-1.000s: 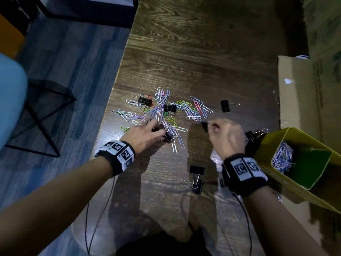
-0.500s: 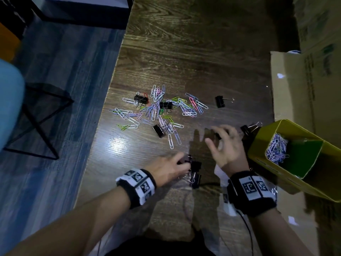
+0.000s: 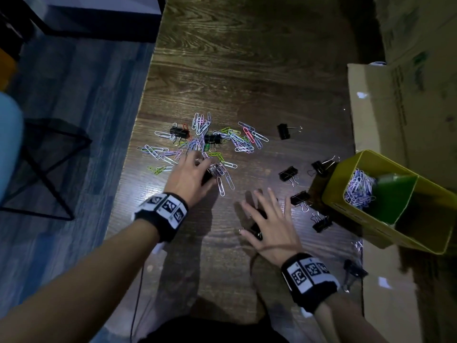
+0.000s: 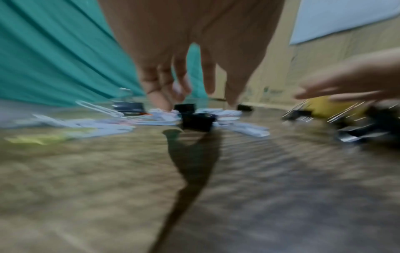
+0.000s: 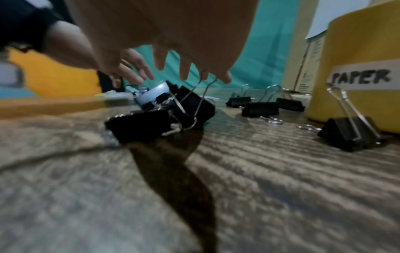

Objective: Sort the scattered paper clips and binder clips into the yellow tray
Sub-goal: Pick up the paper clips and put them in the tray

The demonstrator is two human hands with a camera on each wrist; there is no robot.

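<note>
Grip spread wide, right hand point(image 3: 269, 219) hovers over black binder clips point(image 5: 160, 116) at lower centre; left hand point(image 3: 190, 179) reaches the paper clips point(image 3: 212, 144), fingers loose. Clips look light, stiff; lift by wire handles.

I read this as an office or storeroom corner, though the dim light leaves me unsure. A dark wood-grain desk point(image 3: 247, 70) carries scattered paper clips point(image 3: 205, 144) and black binder clips point(image 3: 288, 174), stationery of a working room. Cardboard cartons point(image 3: 408, 95) stand stacked along its right edge. A yellow tray point(image 5: 357, 51) bears a handwritten label point(image 5: 363, 79) reading "PAPER". Blue-grey plank flooring point(image 3: 74, 95) lies beside the desk.
</note>
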